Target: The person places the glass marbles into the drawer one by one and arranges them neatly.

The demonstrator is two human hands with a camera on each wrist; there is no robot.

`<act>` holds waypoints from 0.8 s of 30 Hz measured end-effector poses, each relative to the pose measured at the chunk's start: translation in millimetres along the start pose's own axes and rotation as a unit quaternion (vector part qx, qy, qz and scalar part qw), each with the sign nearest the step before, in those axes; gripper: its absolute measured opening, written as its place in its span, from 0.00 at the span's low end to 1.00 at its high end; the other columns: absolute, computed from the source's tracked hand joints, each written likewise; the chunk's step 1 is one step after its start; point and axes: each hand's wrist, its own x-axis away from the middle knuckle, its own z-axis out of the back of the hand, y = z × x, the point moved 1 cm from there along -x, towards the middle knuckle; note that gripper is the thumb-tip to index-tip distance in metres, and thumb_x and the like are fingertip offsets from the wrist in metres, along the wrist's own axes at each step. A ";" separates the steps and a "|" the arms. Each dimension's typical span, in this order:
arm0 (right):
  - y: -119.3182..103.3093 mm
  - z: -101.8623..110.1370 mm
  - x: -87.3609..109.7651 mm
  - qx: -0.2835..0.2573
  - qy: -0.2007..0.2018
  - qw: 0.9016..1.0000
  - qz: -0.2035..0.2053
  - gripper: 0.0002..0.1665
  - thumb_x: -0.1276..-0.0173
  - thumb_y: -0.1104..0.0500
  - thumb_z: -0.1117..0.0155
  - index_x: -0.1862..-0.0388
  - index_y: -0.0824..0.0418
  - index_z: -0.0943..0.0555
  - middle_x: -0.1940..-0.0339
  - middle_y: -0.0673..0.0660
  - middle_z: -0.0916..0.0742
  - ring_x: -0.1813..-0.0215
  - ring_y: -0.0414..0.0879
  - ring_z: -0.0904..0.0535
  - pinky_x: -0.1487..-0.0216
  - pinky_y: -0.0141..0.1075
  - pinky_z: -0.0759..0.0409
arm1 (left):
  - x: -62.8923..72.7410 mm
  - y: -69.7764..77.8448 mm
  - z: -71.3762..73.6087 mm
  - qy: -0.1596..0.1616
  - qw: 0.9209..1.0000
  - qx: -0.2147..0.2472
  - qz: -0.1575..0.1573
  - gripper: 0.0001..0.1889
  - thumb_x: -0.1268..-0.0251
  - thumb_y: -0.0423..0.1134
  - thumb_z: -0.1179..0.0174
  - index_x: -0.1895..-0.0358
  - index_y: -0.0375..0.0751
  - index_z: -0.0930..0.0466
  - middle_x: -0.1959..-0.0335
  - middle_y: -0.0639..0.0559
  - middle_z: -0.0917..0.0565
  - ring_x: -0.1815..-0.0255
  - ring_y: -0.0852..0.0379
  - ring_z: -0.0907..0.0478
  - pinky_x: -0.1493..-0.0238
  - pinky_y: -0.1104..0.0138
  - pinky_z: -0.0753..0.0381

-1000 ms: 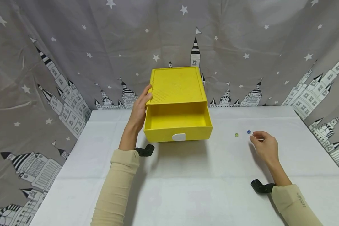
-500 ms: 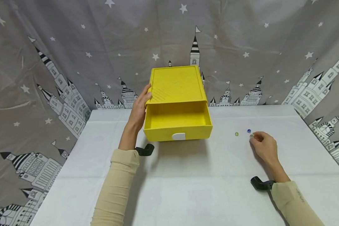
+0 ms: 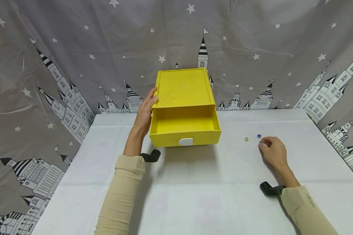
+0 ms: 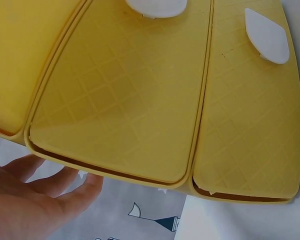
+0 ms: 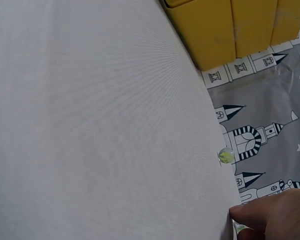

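Note:
A yellow drawer cabinet (image 3: 185, 88) stands at the back middle of the table, its top drawer (image 3: 170, 138) pulled out with nothing visible inside. My left hand (image 3: 142, 119) rests along the cabinet's left side; in the left wrist view its fingers (image 4: 82, 192) lie extended beside the body. Over on the right, my right hand (image 3: 273, 151) is down at the tabletop, thumb and forefinger pinching a small clear glass marble (image 5: 241, 228), mostly hidden by the fingers. A blue marble (image 3: 259, 136) lies just beyond those fingertips, and a yellow-green marble (image 3: 246, 139) lies left of it.
White cloth (image 3: 188, 202) covers the table. Behind it hangs a grey curtain (image 3: 120, 42) printed with castles and stars, close to the cabinet's back. Two lower drawers with white handles (image 4: 267, 37) show in the left wrist view.
My right hand has shifted slightly left and its fingertips have come together on the marble, which lay hidden by them before. The left hand and cabinet stay put.

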 end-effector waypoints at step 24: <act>0.4 -1.3 3.9 -0.021 0.006 0.999 -0.027 0.14 0.34 0.68 0.39 0.54 0.78 0.21 0.55 0.74 0.19 0.55 0.65 0.25 0.55 0.53 0.28 | 0.0 -0.7 0.0 -0.004 1.000 -0.001 -0.004 0.30 0.22 0.50 0.56 0.21 0.54 0.48 0.21 0.57 0.48 0.24 0.56 0.48 0.27 0.54 0.49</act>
